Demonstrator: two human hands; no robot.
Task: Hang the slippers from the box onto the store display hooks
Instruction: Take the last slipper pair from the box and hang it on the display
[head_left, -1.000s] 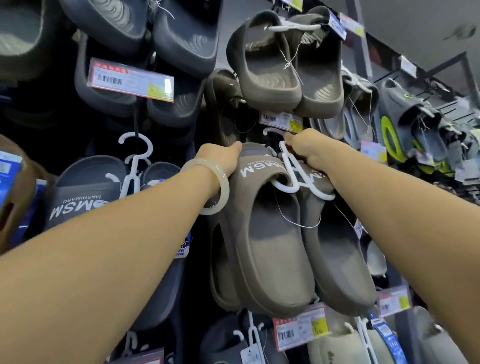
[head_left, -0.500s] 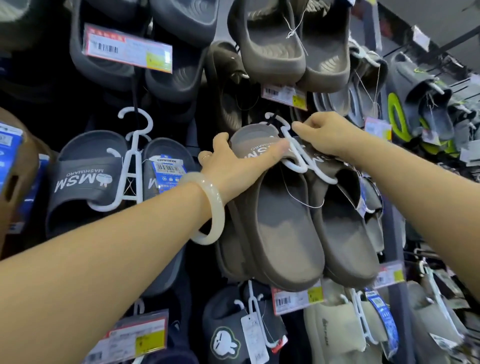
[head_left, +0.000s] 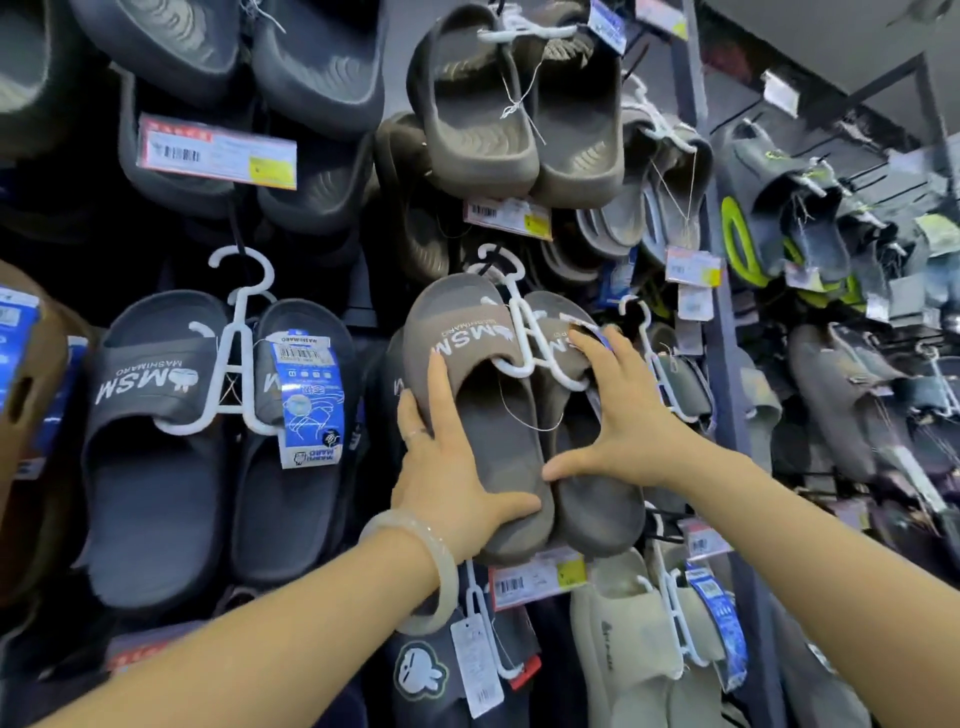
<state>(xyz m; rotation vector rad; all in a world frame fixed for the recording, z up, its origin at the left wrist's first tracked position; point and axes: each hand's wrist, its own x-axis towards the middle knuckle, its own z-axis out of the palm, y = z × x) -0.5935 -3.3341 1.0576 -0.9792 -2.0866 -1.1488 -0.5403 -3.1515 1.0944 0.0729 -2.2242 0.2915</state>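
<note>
A taupe pair of MSM slippers (head_left: 496, 415) hangs on a white plastic hanger (head_left: 524, 332), whose hook sits on a dark display hook (head_left: 491, 260) in the middle of the wall. My left hand (head_left: 447, 467) lies flat on the left slipper, fingers straight along its outer edge and thumb across the heel. My right hand (head_left: 623, 431) is spread on the right slipper (head_left: 597, 499), fingertips on its strap and thumb stretched over the footbed. The two thumbs nearly meet at the heels.
A dark grey MSM pair (head_left: 156, 441) with a blue tag hangs to the left. More taupe slippers (head_left: 483, 114) hang above and beige ones (head_left: 639, 639) below. Price tags (head_left: 215, 153) stick out from hook ends. A shelf upright (head_left: 727, 364) stands to the right.
Both hands have slid down from the top of the pair to the footbeds. My right hand has let go of the white hanger, and the pair now hangs on the hook.
</note>
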